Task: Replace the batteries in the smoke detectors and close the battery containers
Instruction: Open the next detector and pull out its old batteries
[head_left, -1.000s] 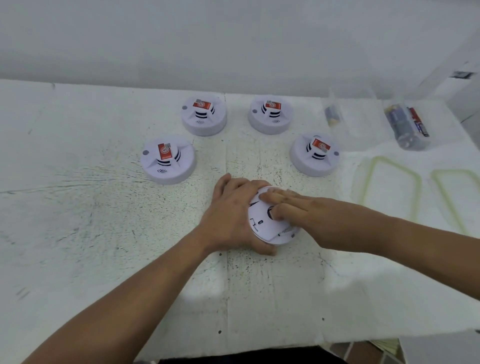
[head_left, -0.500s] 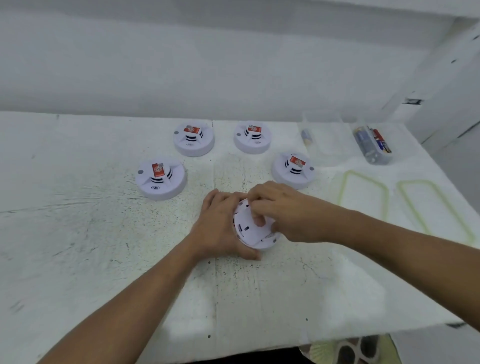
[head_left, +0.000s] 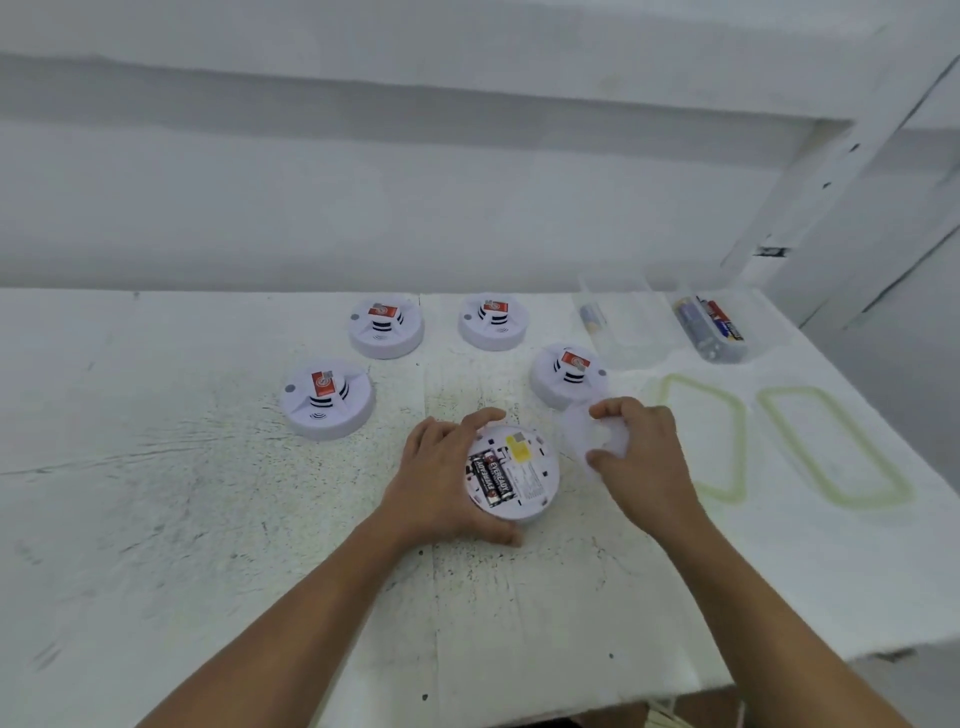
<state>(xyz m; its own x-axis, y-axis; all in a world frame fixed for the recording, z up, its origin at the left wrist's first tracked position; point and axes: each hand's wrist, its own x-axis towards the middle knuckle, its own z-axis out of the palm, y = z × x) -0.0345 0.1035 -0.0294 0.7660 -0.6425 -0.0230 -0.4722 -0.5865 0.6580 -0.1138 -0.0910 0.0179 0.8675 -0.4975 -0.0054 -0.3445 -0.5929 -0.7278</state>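
Note:
A white smoke detector (head_left: 524, 475) lies upside down on the table, its back open. Two black batteries (head_left: 491, 477) sit side by side in its compartment, next to a yellow label. My left hand (head_left: 444, 480) grips the detector's left rim, thumb at the near edge. My right hand (head_left: 641, 460) holds the round white back cover (head_left: 584, 434) just right of the detector, lifted off it and blurred. Several more detectors stand face up behind: one at the left (head_left: 327, 399), two at the back (head_left: 387, 326) (head_left: 493, 321), one at the right (head_left: 569, 374).
Two clear plastic containers stand at the back right, one (head_left: 618, 322) holding a single battery, the other (head_left: 714, 325) holding several. Their two lids with green seals (head_left: 698, 441) (head_left: 836, 452) lie flat right of my right hand. The table's near edge (head_left: 519, 712) runs below my forearms.
My right hand has taken the back cover off the detector and carried it to the right, baring the two batteries. My left hand stays on the rim. The camera has tilted upward.

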